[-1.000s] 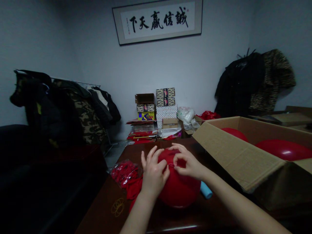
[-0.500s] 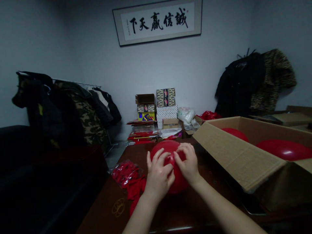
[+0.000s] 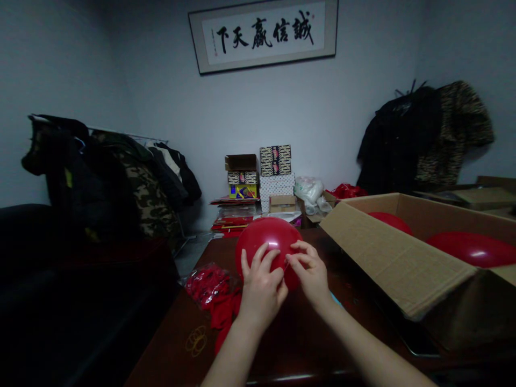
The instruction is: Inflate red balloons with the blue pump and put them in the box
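An inflated red balloon [image 3: 266,236] is held up above the dark wooden table [image 3: 306,344]. My left hand [image 3: 262,287] grips its near side, fingers curled against the rubber. My right hand [image 3: 309,271] pinches the balloon's neck beside the left thumb, fingers pressed together. Both hands touch each other at the neck. Just left of my left hand lies a clear bag of flat red balloons [image 3: 207,285].
An open cardboard box [image 3: 399,258] on the right holds two more inflated red balloons [image 3: 470,248]. Yellow rubber bands [image 3: 195,340] lie at the table's near left. A bit of a blue tube [image 3: 336,299] shows behind my right wrist. Stacked boxes [image 3: 274,177] and hung coats stand behind.
The balloon has risen off the table and moved away from me, with both hands following it up. The blue tube is now mostly hidden behind my right wrist.
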A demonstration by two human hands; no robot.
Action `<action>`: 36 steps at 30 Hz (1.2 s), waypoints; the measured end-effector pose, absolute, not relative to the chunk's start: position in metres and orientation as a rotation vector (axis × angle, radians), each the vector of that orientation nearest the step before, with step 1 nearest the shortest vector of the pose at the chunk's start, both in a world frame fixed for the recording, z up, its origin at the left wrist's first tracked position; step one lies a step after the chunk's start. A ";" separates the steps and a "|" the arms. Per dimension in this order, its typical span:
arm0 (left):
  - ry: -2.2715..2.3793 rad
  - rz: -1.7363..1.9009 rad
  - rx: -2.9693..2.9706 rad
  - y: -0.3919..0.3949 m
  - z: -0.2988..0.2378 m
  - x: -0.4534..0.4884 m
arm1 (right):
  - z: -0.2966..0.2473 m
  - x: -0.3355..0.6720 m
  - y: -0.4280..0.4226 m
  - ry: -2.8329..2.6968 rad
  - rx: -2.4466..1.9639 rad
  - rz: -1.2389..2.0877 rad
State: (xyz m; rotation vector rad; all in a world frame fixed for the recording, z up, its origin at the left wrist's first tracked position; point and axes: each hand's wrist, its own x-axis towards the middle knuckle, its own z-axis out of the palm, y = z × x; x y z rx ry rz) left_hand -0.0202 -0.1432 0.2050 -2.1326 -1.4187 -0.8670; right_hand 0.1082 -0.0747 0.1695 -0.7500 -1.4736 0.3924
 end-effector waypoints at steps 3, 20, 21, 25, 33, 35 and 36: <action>-1.430 -0.874 -2.121 -0.143 0.206 -0.019 | 0.168 0.107 -0.076 -1.466 -0.661 0.374; -1.433 -0.899 -2.162 -0.142 0.206 -0.019 | 0.167 0.109 -0.072 -1.592 -0.561 0.552; -1.438 -0.899 -2.167 -0.142 0.206 -0.021 | 0.167 0.110 -0.070 -1.617 -0.561 0.510; -1.439 -0.889 -2.220 -0.142 0.206 -0.032 | 0.168 0.123 -0.063 -1.811 -0.609 0.308; -1.470 -0.861 -2.303 -0.136 0.203 -0.043 | 0.180 0.136 -0.070 -2.212 -0.580 -0.221; -1.481 -0.889 -2.308 -0.136 0.202 -0.043 | 0.182 0.134 -0.071 -2.235 -0.567 -0.265; -1.489 -0.910 -2.310 -0.135 0.201 -0.043 | 0.182 0.134 -0.071 -2.236 -0.559 -0.276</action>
